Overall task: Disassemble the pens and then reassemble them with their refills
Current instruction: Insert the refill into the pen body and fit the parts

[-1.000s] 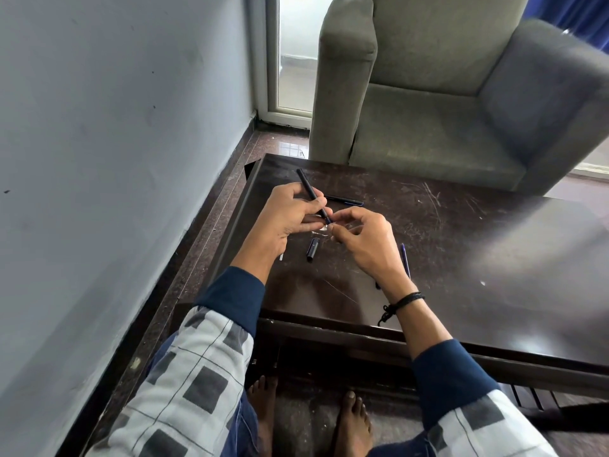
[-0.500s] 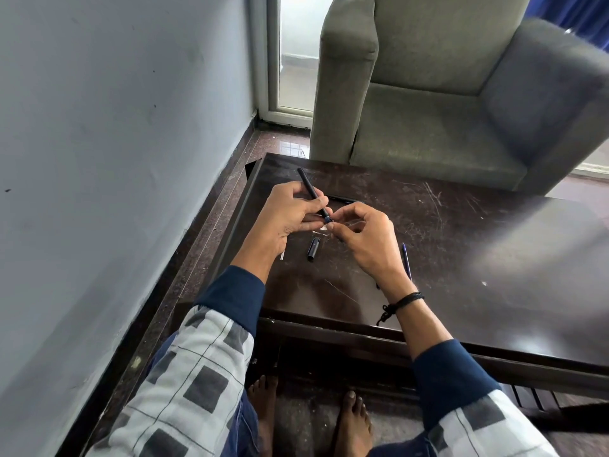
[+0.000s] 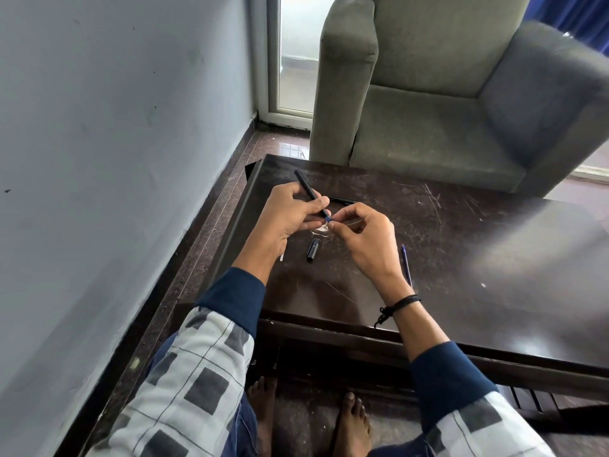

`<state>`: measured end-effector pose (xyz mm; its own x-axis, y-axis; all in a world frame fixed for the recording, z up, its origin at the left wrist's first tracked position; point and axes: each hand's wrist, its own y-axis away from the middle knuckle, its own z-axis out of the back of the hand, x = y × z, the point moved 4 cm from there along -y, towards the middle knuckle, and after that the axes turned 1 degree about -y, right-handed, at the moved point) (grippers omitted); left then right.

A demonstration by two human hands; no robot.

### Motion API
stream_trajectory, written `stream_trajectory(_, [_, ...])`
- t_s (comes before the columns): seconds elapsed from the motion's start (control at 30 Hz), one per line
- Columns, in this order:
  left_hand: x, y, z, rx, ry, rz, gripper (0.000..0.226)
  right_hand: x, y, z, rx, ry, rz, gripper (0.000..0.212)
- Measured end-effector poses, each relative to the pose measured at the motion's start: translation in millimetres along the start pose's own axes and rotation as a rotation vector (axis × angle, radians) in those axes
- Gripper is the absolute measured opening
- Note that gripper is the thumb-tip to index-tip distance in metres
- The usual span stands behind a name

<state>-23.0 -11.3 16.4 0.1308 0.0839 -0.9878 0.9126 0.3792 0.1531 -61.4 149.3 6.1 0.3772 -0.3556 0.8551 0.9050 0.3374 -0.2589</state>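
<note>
The left hand (image 3: 290, 214) grips the black pen barrel (image 3: 308, 189) above the tabletop (image 3: 461, 245); the right hand (image 3: 365, 245) pinches the blue tip (image 3: 328, 219) at its lower end; step appears to be seating or twisting the tip; next, a steady, aligned turn; a cap (image 3: 311, 249) and a blue refill (image 3: 406, 263) lie below.

No text, label, brand, number or sign can be read anywhere in the view. The pen barrel (image 3: 308, 189) and the cap (image 3: 312, 250) on the table (image 3: 494, 258) are plain dark, with no print that can be made out.
</note>
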Motion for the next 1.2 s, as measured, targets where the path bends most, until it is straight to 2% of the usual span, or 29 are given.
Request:
stream_trajectory(0.2, [-4, 4, -2, 0.063, 0.027, -0.012, 0.019, -5, -2, 5, 0.046, -0.348, -0.123, 0.012])
stream_trajectory(0.33, [-4, 4, -3, 0.081, 0.029, -0.012, 0.015, -8, -1, 3, 0.063, -0.414, -0.165, 0.009])
stream_trajectory(0.7, [-5, 3, -2, 0.033, 0.018, -0.038, 0.014, -11, -3, 5, 0.069, -0.329, -0.187, 0.015])
stream_trajectory(0.83, [-5, 3, -1, 0.007, 0.039, -0.048, 0.008, -16, -3, 9, 0.021, -0.424, -0.274, 0.004])
stream_trajectory(1.0, [-4, 2, -2, 0.007, 0.037, -0.054, 0.005, -22, -3, 16, -0.024, -0.526, -0.38, 0.011])
stream_trajectory(1.13, [-4, 1, -1, 0.005, 0.026, -0.056, 0.005, -18, -5, 14, -0.002, -0.32, -0.259, 0.004])
stream_trajectory(1.2, [-3, 0, -2, 0.004, 0.022, -0.058, 0.005, -12, -4, 9, 0.064, -0.224, -0.193, 0.009])
